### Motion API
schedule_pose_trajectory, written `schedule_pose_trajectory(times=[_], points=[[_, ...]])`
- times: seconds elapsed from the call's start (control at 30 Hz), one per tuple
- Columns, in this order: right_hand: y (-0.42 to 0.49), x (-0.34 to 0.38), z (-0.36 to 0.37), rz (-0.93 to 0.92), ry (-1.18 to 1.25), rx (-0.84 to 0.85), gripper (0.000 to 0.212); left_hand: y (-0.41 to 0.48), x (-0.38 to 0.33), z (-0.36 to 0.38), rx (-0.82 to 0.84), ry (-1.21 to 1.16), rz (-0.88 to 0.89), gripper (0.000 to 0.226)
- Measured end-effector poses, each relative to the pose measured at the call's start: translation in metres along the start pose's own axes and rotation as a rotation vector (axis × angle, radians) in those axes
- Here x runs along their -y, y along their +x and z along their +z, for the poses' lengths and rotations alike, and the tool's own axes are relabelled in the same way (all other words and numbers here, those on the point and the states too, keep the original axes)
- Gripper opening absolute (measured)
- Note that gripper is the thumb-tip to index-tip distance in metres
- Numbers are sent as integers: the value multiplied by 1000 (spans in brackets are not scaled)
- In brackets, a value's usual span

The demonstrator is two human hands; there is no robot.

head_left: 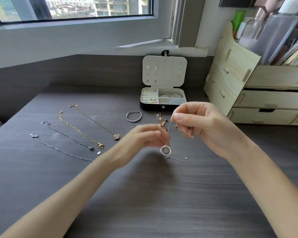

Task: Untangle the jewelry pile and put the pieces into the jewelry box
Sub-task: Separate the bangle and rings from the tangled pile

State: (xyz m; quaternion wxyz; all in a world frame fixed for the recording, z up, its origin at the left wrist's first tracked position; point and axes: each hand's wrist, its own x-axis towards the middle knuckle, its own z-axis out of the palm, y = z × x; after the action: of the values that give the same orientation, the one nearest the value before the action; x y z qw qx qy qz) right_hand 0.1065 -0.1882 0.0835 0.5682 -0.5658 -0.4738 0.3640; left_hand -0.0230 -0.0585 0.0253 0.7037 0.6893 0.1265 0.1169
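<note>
Our right hand (196, 127) pinches a thin silver necklace (169, 127) between thumb and forefinger above the dark desk (144, 194), in front of the open jewelry box (163, 107). The chain hangs nearly upright from the pinch down to a round silver ring pendant (165, 150). Its clasp end (178, 159) lies on the desk just below, running to the right. Our left hand (144, 140) is blurred, with its fingers curled at the chain just above the ring, and we cannot tell whether it grips. The tangled pile (162, 121) sits behind the hands, with a silver bangle (133, 116) to its left. Four straightened chains (79, 130) lie side by side further left, slanting from far-left to near-right.
</note>
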Motion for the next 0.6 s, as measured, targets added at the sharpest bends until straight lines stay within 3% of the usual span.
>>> schedule_pose_trajectory(times=[0.17,0.47,0.6], points=[[2,-3,-4,4,38,-29,9,-13,8,5,122,-225,-118,21],[3,-18,-11,54,58,-99,10,-16,12,10,95,-52,-120,24],[3,-34,-18,101,-184,-232,13,-17,13,9,97,-55,-142,24]])
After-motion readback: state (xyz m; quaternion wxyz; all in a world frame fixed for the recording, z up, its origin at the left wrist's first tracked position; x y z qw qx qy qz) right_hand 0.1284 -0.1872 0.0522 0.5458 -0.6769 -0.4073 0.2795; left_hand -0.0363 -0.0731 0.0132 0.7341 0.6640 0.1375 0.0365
